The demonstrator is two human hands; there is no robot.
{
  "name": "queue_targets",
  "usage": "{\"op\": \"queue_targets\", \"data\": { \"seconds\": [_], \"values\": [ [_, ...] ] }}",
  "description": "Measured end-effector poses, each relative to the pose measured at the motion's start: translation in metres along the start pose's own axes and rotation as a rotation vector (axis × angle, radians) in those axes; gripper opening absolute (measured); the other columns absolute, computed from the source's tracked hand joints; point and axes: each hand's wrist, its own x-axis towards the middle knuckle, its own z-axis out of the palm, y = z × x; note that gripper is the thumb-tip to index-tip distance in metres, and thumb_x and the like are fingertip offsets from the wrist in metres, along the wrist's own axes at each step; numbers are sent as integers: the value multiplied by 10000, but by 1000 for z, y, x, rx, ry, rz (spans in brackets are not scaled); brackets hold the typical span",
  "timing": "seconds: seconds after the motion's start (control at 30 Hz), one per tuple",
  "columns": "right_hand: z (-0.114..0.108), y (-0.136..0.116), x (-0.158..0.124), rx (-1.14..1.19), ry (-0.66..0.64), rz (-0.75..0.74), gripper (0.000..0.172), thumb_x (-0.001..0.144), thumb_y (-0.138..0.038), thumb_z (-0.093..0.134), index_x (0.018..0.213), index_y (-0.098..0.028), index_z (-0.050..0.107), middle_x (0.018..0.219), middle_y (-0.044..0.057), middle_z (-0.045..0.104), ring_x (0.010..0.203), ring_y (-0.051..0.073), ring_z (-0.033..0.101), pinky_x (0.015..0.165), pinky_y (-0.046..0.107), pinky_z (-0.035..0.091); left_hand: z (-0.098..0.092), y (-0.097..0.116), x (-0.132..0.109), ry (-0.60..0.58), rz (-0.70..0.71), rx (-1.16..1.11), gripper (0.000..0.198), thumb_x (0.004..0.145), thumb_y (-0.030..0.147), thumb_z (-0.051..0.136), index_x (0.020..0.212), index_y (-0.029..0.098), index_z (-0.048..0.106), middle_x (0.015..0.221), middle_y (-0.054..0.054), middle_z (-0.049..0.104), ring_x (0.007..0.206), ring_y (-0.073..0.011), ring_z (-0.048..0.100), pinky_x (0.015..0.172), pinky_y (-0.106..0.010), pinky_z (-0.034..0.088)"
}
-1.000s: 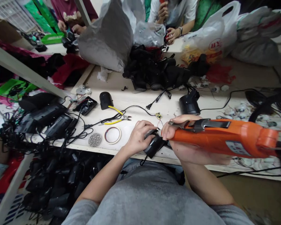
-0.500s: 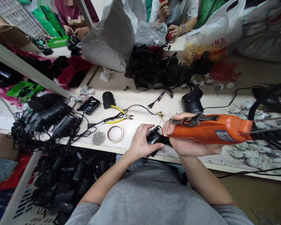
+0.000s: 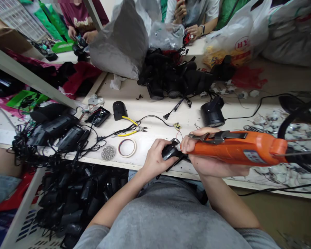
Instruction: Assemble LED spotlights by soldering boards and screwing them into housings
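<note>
My left hand grips a small black plastic housing at the table's front edge, thumb on its near side. Wrapped round an orange electric screwdriver, my right hand holds the tool level, its tip pointing left and meeting the housing. Just behind the housing lies a small circuit board with thin red wires. Yellow-handled cutters, a tape roll and a round dish of screws lie to the left.
A black cylindrical part stands behind my right hand. Black housings and cables crowd the left. White parts cover the right. A crate of black parts is below. Two people work across the table.
The orange screwdriver and my right hand have shifted slightly right and down. The black housing has turned a little in my left hand, and my left thumb has moved in.
</note>
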Motion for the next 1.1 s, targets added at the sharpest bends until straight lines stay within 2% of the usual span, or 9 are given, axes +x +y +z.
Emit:
{"op": "queue_targets", "data": {
  "seconds": [0.23,0.43,0.53,0.6,0.7,0.93,1.0,1.1],
  "values": [
    [-3,6,0,19,20,-26,928,702,-969,373,1058,-193,738,643,37,598,497,204,552,598,480,563,0,-1,-1,-23,59,-29,376,801,288,770,1154,236,650,1098,-56,624,1051,-215,632,941,-381,548],
    [-3,-5,0,-26,26,-9,876,726,-944,389,1063,-218,747,629,39,608,499,212,574,456,381,489,0,-6,-1,-20,100,-11,336,816,332,758,1133,246,683,1132,-65,607,1069,-220,638,959,-398,556],
    [0,-19,0,-50,18,-41,825,749,-919,420,1068,-233,749,634,39,620,514,216,574,462,378,464,-1,-6,-2,-14,78,-15,410,824,338,754,1208,250,640,1144,-67,620,1084,-226,641,970,-406,553],
    [4,-24,-1,-45,10,-54,808,766,-908,420,1072,-237,750,637,36,624,519,214,568,484,388,467,-2,-5,-7,2,47,-1,525,809,349,771,1286,252,574,1175,-72,625,1112,-245,633,983,-428,548],
    [10,-21,-8,-12,-25,10,826,778,-913,389,1100,-236,735,652,33,624,538,209,571,505,381,473,-6,-4,-21,32,5,26,619,789,389,786,1322,238,510,1218,-90,614,1148,-269,618,984,-449,546],
    [22,-8,-22,104,-129,149,819,771,-896,443,1140,-219,719,704,46,636,596,216,589,518,375,484,-2,-11,-52,153,-94,-71,520,832,422,737,1253,212,513,1149,-84,647,1082,-241,656,921,-423,572],
    [27,-8,-24,94,-127,148,751,810,-847,464,1136,-221,719,714,50,643,607,217,591,532,381,488,0,-11,-54,163,-116,-93,502,830,409,736,1238,216,516,1136,-79,656,1071,-236,665,912,-414,573],
    [33,-8,-28,22,-140,165,448,918,-607,551,1125,-248,721,728,41,657,623,210,592,574,382,499,1,-12,-52,167,-147,-112,468,823,388,736,1205,215,528,1106,-73,668,1035,-233,677,897,-405,576]
  ]
}}
